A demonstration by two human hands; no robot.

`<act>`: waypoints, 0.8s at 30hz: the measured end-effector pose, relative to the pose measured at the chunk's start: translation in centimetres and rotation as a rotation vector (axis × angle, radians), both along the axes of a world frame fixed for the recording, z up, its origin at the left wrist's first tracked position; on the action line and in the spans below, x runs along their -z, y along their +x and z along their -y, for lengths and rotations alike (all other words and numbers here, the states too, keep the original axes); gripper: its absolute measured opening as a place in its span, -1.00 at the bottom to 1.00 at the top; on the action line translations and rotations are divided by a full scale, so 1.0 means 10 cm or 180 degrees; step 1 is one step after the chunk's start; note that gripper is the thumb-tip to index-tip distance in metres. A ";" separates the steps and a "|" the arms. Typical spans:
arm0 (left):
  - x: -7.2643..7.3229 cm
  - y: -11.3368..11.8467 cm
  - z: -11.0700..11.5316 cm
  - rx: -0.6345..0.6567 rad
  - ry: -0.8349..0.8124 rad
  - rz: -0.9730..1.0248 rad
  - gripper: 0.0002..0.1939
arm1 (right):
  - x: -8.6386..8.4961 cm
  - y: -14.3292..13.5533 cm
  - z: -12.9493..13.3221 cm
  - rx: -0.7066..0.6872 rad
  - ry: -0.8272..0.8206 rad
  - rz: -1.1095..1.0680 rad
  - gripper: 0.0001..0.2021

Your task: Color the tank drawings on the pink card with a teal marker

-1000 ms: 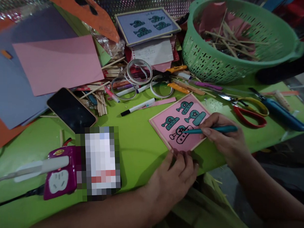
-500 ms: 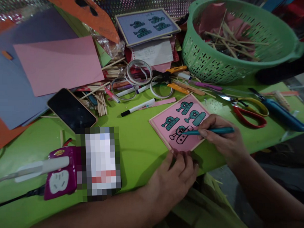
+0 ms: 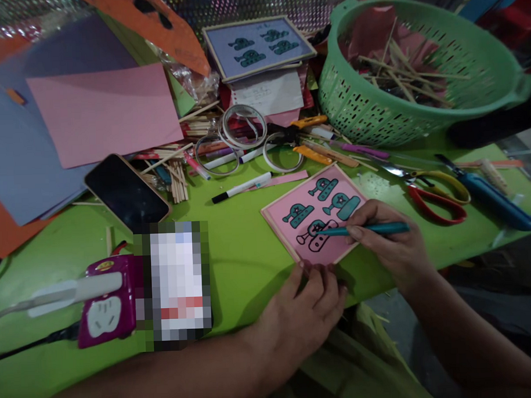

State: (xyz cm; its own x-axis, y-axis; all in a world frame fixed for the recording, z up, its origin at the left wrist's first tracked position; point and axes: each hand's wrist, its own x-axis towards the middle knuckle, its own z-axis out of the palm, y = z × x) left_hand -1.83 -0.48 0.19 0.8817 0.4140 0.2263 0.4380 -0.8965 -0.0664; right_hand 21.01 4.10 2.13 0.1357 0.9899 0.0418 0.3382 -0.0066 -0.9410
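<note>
A pink card (image 3: 293, 242) with thin wooden sticks along its edges lies tilted on the green table. It bears several drawn tanks; three are coloured teal, and the nearest one is teal on its turret with its lower part pink. My right hand (image 3: 386, 241) pinches a teal marker (image 3: 382, 228), its tip on the turret of that nearest tank. Against the card's near corner, my left hand (image 3: 306, 308) rests its fingertips, fingers slightly bent and apart, palm down. The very ends of those fingers are hard to make out.
Scissors (image 3: 437, 204) and a blue cutter (image 3: 487, 185) lie to the right, below a green basket (image 3: 371, 108) of sticks. Tape rings (image 3: 263, 129), a black-capped marker (image 3: 241, 187) and a framed blue card (image 3: 219, 49) sit behind. Leftward are a phone (image 3: 126, 192) and a purple socket (image 3: 89, 324).
The view has shifted very slightly. Both hands, the marker and the pink card look to be in the same places.
</note>
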 end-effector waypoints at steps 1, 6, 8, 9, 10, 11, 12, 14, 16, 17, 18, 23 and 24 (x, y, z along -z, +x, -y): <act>0.00 0.00 0.00 0.0001 0.0003 0.0001 -0.55 | 0.00 0.00 0.00 0.0007 0.0004 0.0001 -0.81; 0.00 0.00 0.00 -0.0013 0.0016 0.0049 -0.56 | -0.02 -0.02 -0.01 0.0006 0.0008 0.0022 -0.80; 0.00 0.00 0.00 -0.0029 0.0006 0.0033 -0.56 | -0.02 -0.02 -0.02 -0.0009 0.0034 0.0060 -0.79; 0.00 0.00 0.00 -0.0029 0.0007 0.0023 -0.56 | -0.03 -0.02 -0.02 -0.0014 0.0033 0.0073 -0.79; 0.01 0.00 0.01 -0.0026 0.0010 0.0023 -0.56 | -0.03 -0.02 -0.02 -0.0019 0.0024 0.0082 -0.78; 0.01 0.01 0.01 -0.0021 0.0014 0.0025 -0.56 | -0.03 -0.02 -0.01 -0.0017 -0.0001 0.0090 -0.78; 0.01 0.01 0.01 -0.0027 0.0013 0.0026 -0.56 | -0.03 -0.02 -0.01 -0.0007 -0.0026 0.0094 -0.77; 0.01 0.01 0.01 -0.0034 0.0021 0.0045 -0.56 | -0.04 -0.02 0.00 0.0026 -0.0061 0.0088 -0.76; 0.01 0.02 0.00 -0.0046 0.0037 0.0072 -0.57 | -0.03 -0.02 0.00 0.0024 -0.0078 0.0076 -0.76; 0.00 0.02 0.00 -0.0044 0.0045 0.0084 -0.57 | -0.03 -0.01 0.00 0.0013 -0.0081 0.0074 -0.77; 0.00 0.02 0.00 -0.0038 0.0053 0.0103 -0.58 | -0.02 -0.01 0.00 0.0002 -0.0059 0.0080 -0.77; 0.01 0.01 0.00 -0.0014 0.0029 0.0110 -0.58 | 0.00 0.01 -0.01 -0.0009 0.0090 0.0129 -0.76; 0.01 0.01 0.00 -0.0011 0.0018 0.0098 -0.57 | 0.00 0.01 -0.01 -0.0023 0.0079 0.0118 -0.76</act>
